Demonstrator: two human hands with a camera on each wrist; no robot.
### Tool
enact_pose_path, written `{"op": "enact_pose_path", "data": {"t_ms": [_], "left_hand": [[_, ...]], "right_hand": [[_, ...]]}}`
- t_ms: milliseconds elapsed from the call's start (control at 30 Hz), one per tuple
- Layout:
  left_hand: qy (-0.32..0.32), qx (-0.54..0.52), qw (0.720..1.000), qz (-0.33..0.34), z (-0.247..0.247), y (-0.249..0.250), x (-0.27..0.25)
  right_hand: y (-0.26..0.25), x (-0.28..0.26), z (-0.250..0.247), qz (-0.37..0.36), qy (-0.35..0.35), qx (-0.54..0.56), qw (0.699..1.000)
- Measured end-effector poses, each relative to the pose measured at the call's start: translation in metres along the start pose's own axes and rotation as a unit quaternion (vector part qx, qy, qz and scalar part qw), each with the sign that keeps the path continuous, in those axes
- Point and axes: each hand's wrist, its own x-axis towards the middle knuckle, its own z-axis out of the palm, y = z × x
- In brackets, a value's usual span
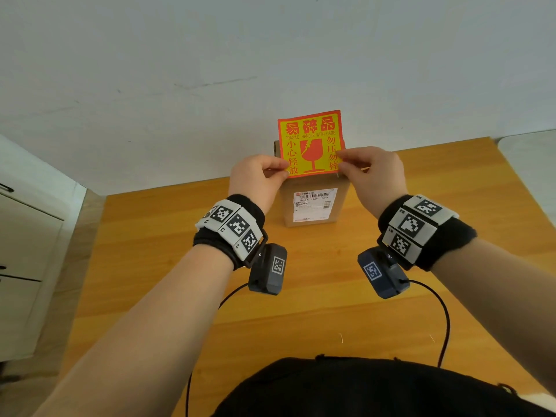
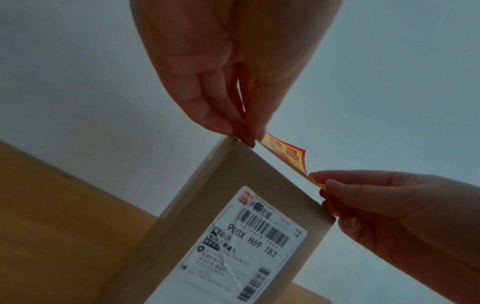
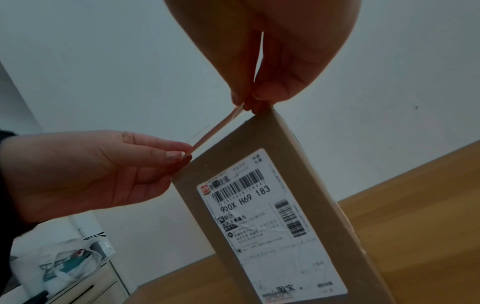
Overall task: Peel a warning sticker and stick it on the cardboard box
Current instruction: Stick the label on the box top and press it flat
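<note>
A yellow and red warning sticker (image 1: 311, 142) with a broken-glass symbol is held upright over the top of a cardboard box (image 1: 314, 206) standing on the wooden table (image 1: 180, 251). My left hand (image 1: 258, 176) pinches its lower left corner and my right hand (image 1: 370, 173) pinches its lower right corner. In the left wrist view the sticker (image 2: 285, 152) runs edge-on between the left hand (image 2: 249, 135) and the right hand (image 2: 322, 183), just above the box (image 2: 233, 185). The right wrist view shows the sticker (image 3: 218, 127) as a thin strip above the box (image 3: 259, 144).
A white shipping label (image 1: 314, 204) covers the box's near face. White cabinets (image 1: 24, 251) stand to the left of the table, with a plastic bag (image 3: 62, 265) on them. A pale wall (image 1: 270, 55) rises behind. Black cables (image 1: 445, 320) hang from the wrist cameras.
</note>
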Motion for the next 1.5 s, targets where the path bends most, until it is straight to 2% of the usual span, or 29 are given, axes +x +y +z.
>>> {"op": "enact_pose_path", "data": {"t_ms": [1000,1500], "left_hand": [[-0.01,0.012,1.0,0.002,0.0006,-0.003,-0.008],[-0.008,0.048,0.999,0.017,0.0012,-0.0024,-0.0091]], "right_hand": [[0.0015,-0.0029,-0.0027,-0.004,-0.009,-0.009,1.0],[0.0013,-0.0039,-0.0013,-0.037,-0.014,-0.059,0.997]]}}
